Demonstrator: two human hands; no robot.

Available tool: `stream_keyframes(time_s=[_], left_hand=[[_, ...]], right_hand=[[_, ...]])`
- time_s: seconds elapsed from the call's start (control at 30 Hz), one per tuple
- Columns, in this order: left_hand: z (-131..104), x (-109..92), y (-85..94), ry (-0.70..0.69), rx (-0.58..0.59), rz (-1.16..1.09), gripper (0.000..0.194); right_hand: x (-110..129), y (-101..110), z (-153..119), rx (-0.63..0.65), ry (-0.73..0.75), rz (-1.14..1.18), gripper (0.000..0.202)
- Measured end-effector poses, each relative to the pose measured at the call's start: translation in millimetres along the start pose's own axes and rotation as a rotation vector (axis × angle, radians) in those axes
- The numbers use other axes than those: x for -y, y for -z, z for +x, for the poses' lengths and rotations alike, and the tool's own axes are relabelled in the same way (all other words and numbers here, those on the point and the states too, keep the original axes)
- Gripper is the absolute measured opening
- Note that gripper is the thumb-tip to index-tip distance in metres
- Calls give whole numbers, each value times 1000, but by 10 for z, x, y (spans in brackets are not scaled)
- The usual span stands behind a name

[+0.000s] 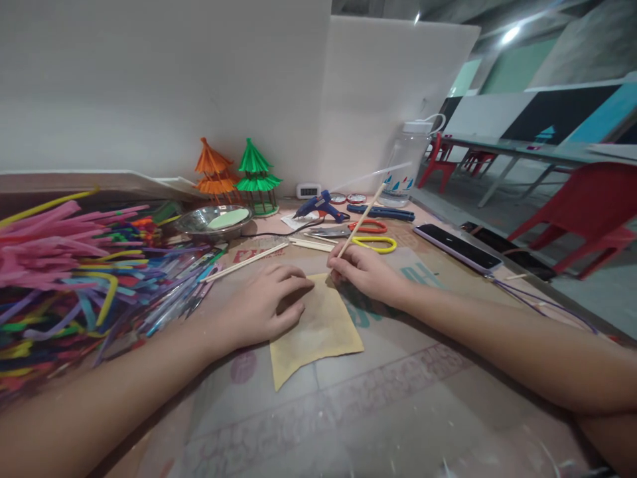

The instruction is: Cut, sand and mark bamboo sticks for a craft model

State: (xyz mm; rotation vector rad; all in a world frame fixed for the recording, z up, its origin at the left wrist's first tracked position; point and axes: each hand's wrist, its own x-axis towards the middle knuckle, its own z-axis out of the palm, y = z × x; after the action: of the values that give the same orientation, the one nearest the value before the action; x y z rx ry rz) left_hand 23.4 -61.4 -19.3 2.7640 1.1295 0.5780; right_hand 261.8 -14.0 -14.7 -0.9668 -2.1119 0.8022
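A yellowish sheet of paper [318,332] with an uneven lower edge lies on the table in front of me. My left hand [269,299] rests on its left part, thumb and fingers apart, with nothing held. My right hand [365,269] pinches a thin wooden stick [365,216] at the paper's upper right corner; the stick slants up and to the right. Beyond the hands lie more wooden sticks [246,262], scissors with yellow handles [381,247] and scissors with red handles [373,226].
Pipe cleaners [54,245] heap up at the left. Behind stand orange [213,166] and green [257,172] pagoda models, a metal bowl [192,222], a blue glue gun [318,204], a utility knife [383,212] and a water bottle [405,159]. A phone [458,247] lies at the right.
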Motion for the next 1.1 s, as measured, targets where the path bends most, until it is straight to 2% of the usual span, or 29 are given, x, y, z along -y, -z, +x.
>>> stream_keyframes(time_s=[0.13, 0.33, 0.43, 0.6, 0.77, 0.9, 1.03, 1.1], left_hand=[[9, 8, 12, 10, 40, 12, 38], [15, 22, -6, -18, 30, 27, 38], [17, 33, -19, -28, 29, 31, 38], [27, 18, -8, -27, 41, 34, 37], [40, -7, 15, -9, 56, 37, 37], [44, -2, 12, -29, 59, 41, 36], [41, 2, 8, -28, 44, 37, 35], [33, 9, 1, -31, 46, 36, 36]], right_hand=[[-38, -18, 35, 5, -1, -61, 14], [-31, -38, 38, 103, 181, -293, 12], [1, -50, 8, 120, 219, -371, 13], [23, -49, 19, 183, 230, -283, 13], [26, -41, 48, 128, 181, -369, 11], [64, -54, 27, 231, 210, -267, 13], [98, -44, 11, 156, 160, -321, 11], [139, -25, -29, 157, 118, -265, 15]])
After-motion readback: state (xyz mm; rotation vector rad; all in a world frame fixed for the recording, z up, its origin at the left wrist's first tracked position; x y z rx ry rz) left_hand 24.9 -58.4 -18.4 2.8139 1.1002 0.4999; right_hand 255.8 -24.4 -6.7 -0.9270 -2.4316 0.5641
